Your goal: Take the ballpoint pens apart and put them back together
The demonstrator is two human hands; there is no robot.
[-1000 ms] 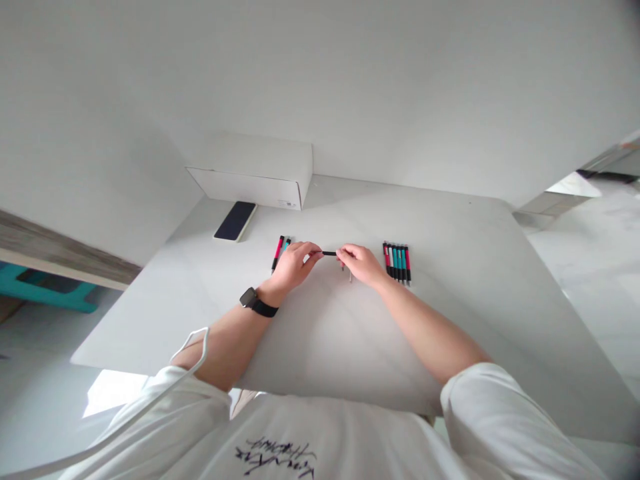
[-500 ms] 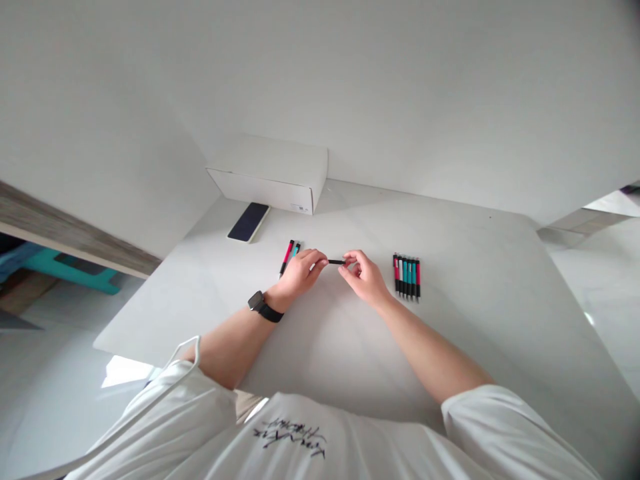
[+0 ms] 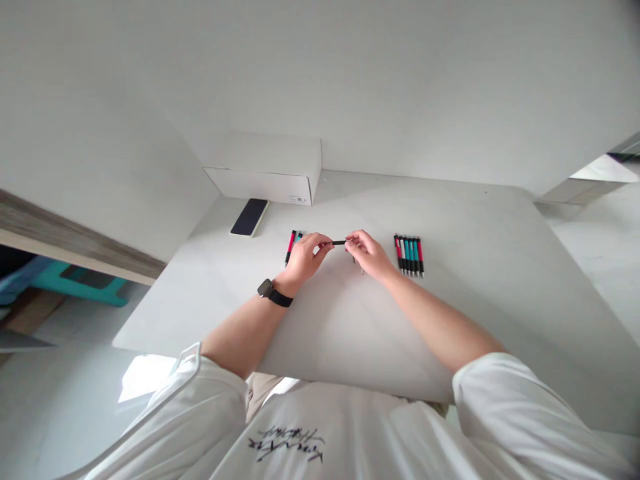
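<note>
My left hand (image 3: 306,257) and my right hand (image 3: 367,252) meet over the middle of the white table (image 3: 450,313). Both pinch the ends of a thin black pen part (image 3: 339,243) held level between them. A small thin piece (image 3: 355,259) pokes out under my right hand. Two pens, one red and one teal (image 3: 292,243), lie just left of my left hand. A row of several red and teal pens (image 3: 409,255) lies side by side to the right of my right hand. A black watch (image 3: 273,294) is on my left wrist.
A dark phone (image 3: 249,217) lies at the back left of the table. Behind it a white cardboard box (image 3: 270,171) stands against the wall. The table's left edge drops to a floor with a teal object (image 3: 75,283).
Both hands keep pinching the black pen part; the fingers shifted slightly. The camera has moved, so everything sits a little higher in the picture.
</note>
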